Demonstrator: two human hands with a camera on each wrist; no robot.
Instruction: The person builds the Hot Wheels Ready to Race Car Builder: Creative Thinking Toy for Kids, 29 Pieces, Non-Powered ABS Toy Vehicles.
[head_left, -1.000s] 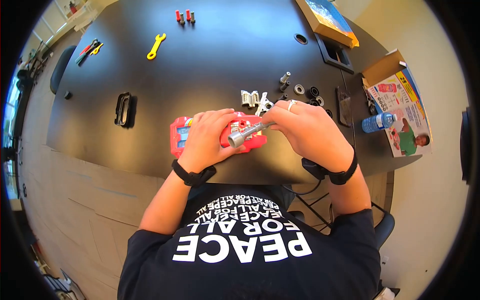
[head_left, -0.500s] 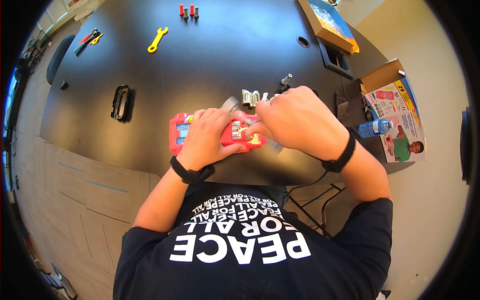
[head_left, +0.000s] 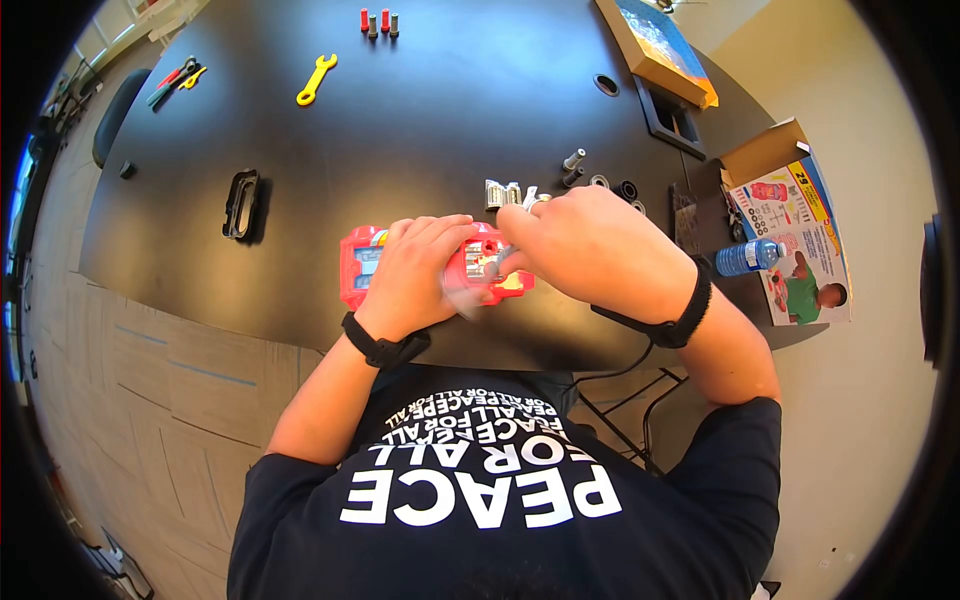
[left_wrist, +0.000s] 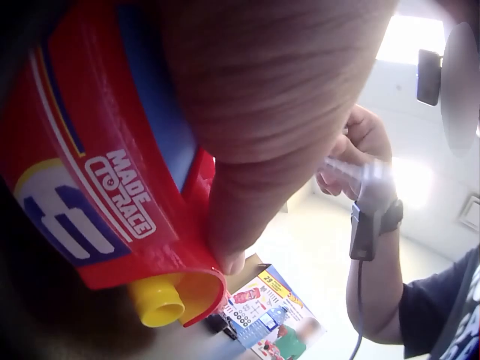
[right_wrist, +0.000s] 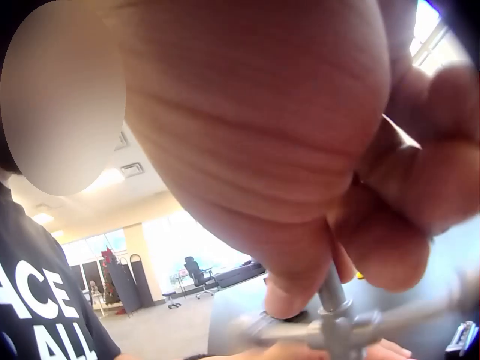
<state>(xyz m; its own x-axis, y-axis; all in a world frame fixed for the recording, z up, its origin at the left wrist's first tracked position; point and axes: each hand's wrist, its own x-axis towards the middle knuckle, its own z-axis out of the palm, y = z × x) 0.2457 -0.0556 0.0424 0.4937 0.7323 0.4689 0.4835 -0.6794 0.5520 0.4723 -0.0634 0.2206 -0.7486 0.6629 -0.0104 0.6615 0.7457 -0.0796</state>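
Observation:
A red toy car [head_left: 353, 287] lies on the dark table in front of the person. The left hand [head_left: 415, 268] grips it across the middle, thumb along the near side; a yellow wheel hub [left_wrist: 160, 303] sticks out in the left wrist view. Over the car's right-hand end, where silver engine parts [head_left: 474, 264] show, is the right hand [head_left: 605, 240]. Its thumb and fingers pinch the upright stem of a grey cross-shaped lug wrench [right_wrist: 337, 324]. The wrench arms spread out below the fingertips and are motion-blurred. Its lower tip is hidden in the head view.
Behind the hands lie a silver engine piece [head_left: 496, 194], grey bolts [head_left: 573, 159] and black wheels [head_left: 626, 190]. A water bottle [head_left: 745, 257] and open carton [head_left: 800, 200] are at right. Farther left are a black frame [head_left: 240, 205] and yellow wrench [head_left: 317, 80].
The right hand has brought the lug wrench from a sideways hold down onto the car's right-hand end, and the wrench arms have turned. The left hand keeps its grip on the car.

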